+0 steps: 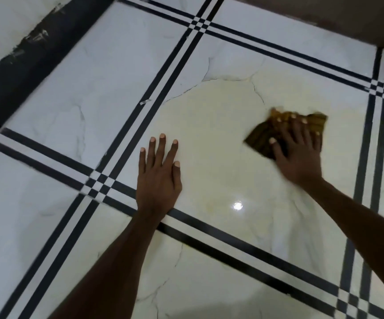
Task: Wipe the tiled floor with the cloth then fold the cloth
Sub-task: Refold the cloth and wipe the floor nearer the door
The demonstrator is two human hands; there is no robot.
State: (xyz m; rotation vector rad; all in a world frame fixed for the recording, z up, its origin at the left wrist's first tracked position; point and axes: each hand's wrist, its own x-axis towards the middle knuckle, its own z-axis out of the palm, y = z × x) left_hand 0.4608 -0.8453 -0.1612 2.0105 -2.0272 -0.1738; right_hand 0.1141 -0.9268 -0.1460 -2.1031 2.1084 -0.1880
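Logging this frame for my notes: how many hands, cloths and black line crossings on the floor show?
Hands: 2, left hand flat on the tiled floor, right hand pressing the cloth
Cloths: 1, brown-gold cloth
Line crossings: 4, one only partly in view at the bottom right
Total: 7

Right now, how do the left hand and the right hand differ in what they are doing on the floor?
The left hand lies flat on the bare tile with nothing under it; the right hand presses down on the brown and gold cloth. The left hand looks sharp, near the striped tile border; the right hand is motion-blurred, further out on the tile. Both have straight, spread fingers, palms down on the same white tiled floor.
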